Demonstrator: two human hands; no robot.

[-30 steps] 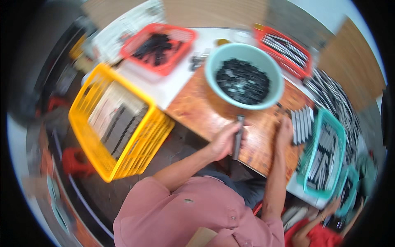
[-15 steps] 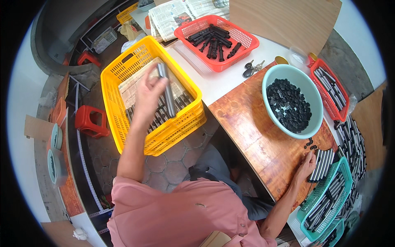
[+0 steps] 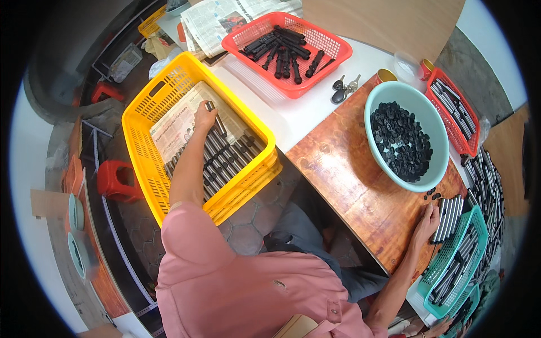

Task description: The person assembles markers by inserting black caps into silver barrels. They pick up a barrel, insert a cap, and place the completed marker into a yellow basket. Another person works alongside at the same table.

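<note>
Inside the yellow crate [image 3: 133, 121] at the left, my left hand [image 3: 205, 117] is closed round a dark metal tube [image 3: 218, 125], tilted above the tubes lying there. Rows of similar metal tubes [image 3: 217, 163] fill the crate's near part, and a newspaper sheet [image 3: 174, 124] lines its far part. On the wooden board at the right, my right hand [image 3: 428, 224] is closed against a row of silver tubes with black ends [image 3: 448, 219], its fingertips partly hidden. Several small black caps [image 3: 432, 195] lie just beyond that hand.
A pale blue bowl [image 3: 369, 135] of black caps stands on the board. Keys [image 3: 345, 87] and a red basket [image 3: 332, 48] of black parts lie behind. Green baskets [image 3: 431, 276] and a red basket [image 3: 470, 147] hold tubes at right. Another person's hand [image 3: 440, 328] shows at the lower right.
My left hand has lowered the tube from above the crate down into it, toward the newspaper. My right hand stays by the row of silver tubes.
</note>
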